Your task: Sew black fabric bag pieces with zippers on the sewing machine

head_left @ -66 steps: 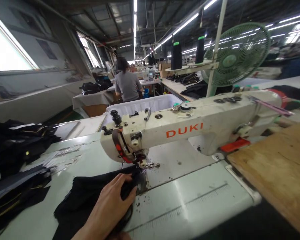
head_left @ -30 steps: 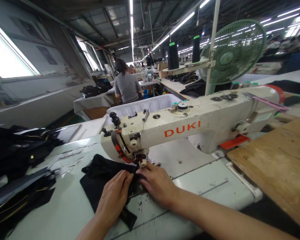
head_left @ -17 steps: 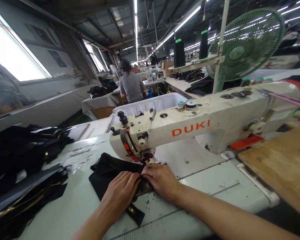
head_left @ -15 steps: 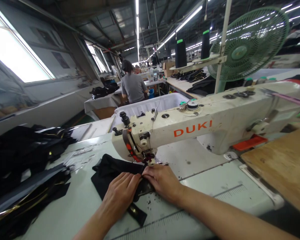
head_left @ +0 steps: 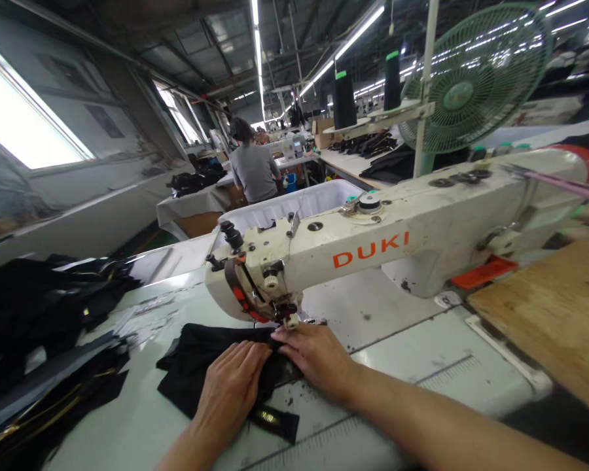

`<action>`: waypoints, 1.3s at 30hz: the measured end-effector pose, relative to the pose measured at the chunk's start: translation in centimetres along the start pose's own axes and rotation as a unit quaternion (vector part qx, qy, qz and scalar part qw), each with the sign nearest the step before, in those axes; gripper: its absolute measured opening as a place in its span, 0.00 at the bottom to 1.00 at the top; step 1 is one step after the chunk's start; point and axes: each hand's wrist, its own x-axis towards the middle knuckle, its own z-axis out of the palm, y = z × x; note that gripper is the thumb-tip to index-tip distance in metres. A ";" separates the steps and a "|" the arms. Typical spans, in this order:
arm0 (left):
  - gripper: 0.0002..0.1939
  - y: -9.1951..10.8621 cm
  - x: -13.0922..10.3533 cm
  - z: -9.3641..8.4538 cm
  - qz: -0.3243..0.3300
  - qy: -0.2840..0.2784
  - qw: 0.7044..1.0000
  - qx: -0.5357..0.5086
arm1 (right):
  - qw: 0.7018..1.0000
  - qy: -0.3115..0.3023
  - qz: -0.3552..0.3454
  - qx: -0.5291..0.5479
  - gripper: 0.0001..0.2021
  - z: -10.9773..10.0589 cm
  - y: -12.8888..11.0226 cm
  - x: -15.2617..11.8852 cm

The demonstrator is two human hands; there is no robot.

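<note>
Fingers (head_left: 294, 335) of my right hand (head_left: 319, 360) were drawn in, thumb and forefinger pinching the edge of the black cloth (head_left: 191, 350) just in front of the needle area. My left hand (head_left: 233, 379) lay over the same cloth, fingers side by side, their tips down close to those of the right; its thumb was hidden, so I couldn't tell whether it gripped or only pressed. Most of the cloth spread to the left of my hands, creased, on the pale table (head_left: 127, 422). On the near side a dark strip (head_left: 288, 426) with gold teeth poked out between my forearms, close to the ruler marks (head_left: 334, 432) on the tabletop.

Over my hands reached the head of the sewing machine (head_left: 373, 252), its arm running off to the right with DUKI in orange. A red tray (head_left: 485, 271) sat near its right end, and nearer was a wooden board (head_left: 544, 294). Black pieces (head_left: 24, 307) were heaped at the left. Beyond the machine stood a white bin (head_left: 294, 201), and farther off sat a person in grey (head_left: 255, 171), back turned.
</note>
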 end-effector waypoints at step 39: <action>0.13 1.6 -0.9 0.9 0.023 -0.086 0.995 0.043 | 0.919 -0.151 -0.302 -0.206 0.04 -3.2 1.2 0.2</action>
